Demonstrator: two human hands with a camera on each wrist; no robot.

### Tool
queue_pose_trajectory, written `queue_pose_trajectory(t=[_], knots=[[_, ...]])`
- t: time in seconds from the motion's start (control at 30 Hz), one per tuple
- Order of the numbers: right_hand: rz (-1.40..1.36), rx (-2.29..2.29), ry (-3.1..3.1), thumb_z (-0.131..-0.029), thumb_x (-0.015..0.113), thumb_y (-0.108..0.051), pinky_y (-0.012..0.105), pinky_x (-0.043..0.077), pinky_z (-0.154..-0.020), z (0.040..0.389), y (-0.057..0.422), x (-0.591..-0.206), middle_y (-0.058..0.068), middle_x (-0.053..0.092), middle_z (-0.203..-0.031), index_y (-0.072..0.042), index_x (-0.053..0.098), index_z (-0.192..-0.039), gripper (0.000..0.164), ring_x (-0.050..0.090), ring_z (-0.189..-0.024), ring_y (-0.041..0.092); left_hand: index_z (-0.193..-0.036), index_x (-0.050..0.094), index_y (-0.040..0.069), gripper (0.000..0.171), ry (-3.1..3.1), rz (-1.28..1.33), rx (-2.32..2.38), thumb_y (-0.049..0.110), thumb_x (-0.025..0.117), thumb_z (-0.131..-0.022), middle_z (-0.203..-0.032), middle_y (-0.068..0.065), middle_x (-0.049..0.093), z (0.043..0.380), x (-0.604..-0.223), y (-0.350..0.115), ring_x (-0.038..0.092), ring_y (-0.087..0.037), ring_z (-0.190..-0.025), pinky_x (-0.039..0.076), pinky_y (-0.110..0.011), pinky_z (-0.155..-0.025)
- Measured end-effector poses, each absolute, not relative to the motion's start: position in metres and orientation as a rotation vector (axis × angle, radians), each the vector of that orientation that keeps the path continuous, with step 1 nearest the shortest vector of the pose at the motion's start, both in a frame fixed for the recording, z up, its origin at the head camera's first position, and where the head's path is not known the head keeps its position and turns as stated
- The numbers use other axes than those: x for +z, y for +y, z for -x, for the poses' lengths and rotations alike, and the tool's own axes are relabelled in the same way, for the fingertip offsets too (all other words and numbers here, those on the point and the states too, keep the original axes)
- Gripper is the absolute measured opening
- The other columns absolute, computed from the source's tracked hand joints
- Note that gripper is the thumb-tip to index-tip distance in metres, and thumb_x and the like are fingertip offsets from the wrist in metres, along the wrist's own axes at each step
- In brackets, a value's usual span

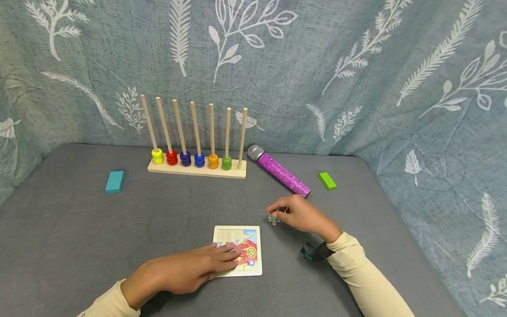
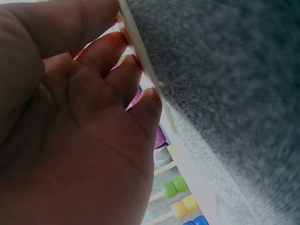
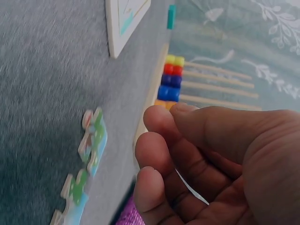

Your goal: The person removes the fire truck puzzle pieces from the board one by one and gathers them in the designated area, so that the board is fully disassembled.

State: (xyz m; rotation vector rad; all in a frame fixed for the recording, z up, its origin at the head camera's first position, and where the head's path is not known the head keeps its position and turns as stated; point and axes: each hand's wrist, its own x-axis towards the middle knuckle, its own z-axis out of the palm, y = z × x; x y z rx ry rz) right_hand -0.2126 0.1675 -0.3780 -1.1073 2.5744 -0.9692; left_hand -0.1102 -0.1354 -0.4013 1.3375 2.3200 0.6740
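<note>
A square jigsaw puzzle board point(image 1: 260, 251) with a pale wooden frame lies on the table, partly filled with red, yellow and blue pieces. My left hand point(image 1: 190, 268) rests on its left part, fingers stretched over the picture and hiding some of it. To the right of the board, my right hand point(image 1: 303, 213) hovers over loose puzzle pieces. In the right wrist view a green and blue puzzle piece point(image 3: 95, 140) and a second puzzle piece point(image 3: 75, 197) lie apart from the fingers. Thumb and index finger are close together there, with nothing visible between them.
Behind stands a wooden bead stacker point(image 1: 198, 170) with tall pegs and coloured beads. A purple glitter microphone point(image 1: 283, 174) lies just beyond my right hand. A teal block point(image 1: 115, 182) is at left, a green block point(image 1: 327, 181) at right. A leaf-patterned curtain point(image 1: 277, 66) hangs behind.
</note>
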Motion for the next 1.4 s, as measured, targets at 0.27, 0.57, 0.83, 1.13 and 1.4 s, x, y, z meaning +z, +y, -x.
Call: queue_pose_trajectory(t=[0.27,0.57,0.83,1.13,1.4], knots=[[1.134,-0.946,2.515,-0.092,0.063,-0.002,0.022,0.050,-0.064,0.205,0.158,-0.379,-0.001,0.071,-0.095,-0.002,0.075,-0.104,0.017,0.057,-0.076,0.005,-0.142,0.051,0.009,0.050,2.347,-1.373,0.657,-0.004,0.054,-0.094,-0.149,-0.005,0.043,0.109,-0.400,-0.135,0.033,-0.026,-0.140,0.029,-0.042,-0.112],[1.216,-0.885,2.457,-0.093,0.064,-0.005,0.022,0.048,-0.063,0.195,0.143,-0.376,-0.002,0.071,-0.095,-0.005,0.075,-0.105,0.016,0.054,-0.075,0.004,-0.144,0.048,0.009,0.051,2.331,-1.334,0.668,-0.003,0.053,-0.095,-0.150,-0.004,0.041,0.110,-0.400,-0.136,0.031,-0.026,-0.141,0.026,-0.043,-0.113],[1.244,-0.875,2.382,-0.093,0.064,-0.004,0.020,0.051,-0.067,0.191,0.128,-0.377,-0.001,0.071,-0.097,-0.004,0.074,-0.106,0.017,0.057,-0.077,0.002,-0.143,0.049,0.008,0.050,2.359,-1.380,0.651,-0.003,0.053,-0.094,-0.150,-0.007,0.041,0.109,-0.401,-0.136,0.033,-0.027,-0.140,0.028,-0.043,-0.112],[1.236,-0.821,2.339,-0.092,0.064,-0.002,0.019,0.050,-0.065,0.189,0.118,-0.378,0.000,0.071,-0.099,-0.003,0.073,-0.106,0.017,0.056,-0.074,0.001,-0.142,0.051,0.009,0.050,2.360,-1.363,0.656,-0.004,0.054,-0.094,-0.150,-0.006,0.041,0.109,-0.401,-0.135,0.032,-0.027,-0.140,0.028,-0.043,-0.113],[1.222,-0.791,2.345,-0.092,0.065,-0.004,0.019,0.049,-0.066,0.190,0.115,-0.380,-0.002,0.071,-0.098,-0.005,0.074,-0.106,0.016,0.056,-0.075,0.001,-0.142,0.051,0.006,0.050,2.373,-1.433,0.663,-0.005,0.054,-0.093,-0.149,-0.009,0.043,0.109,-0.402,-0.136,0.034,-0.029,-0.139,0.030,-0.043,-0.112]])
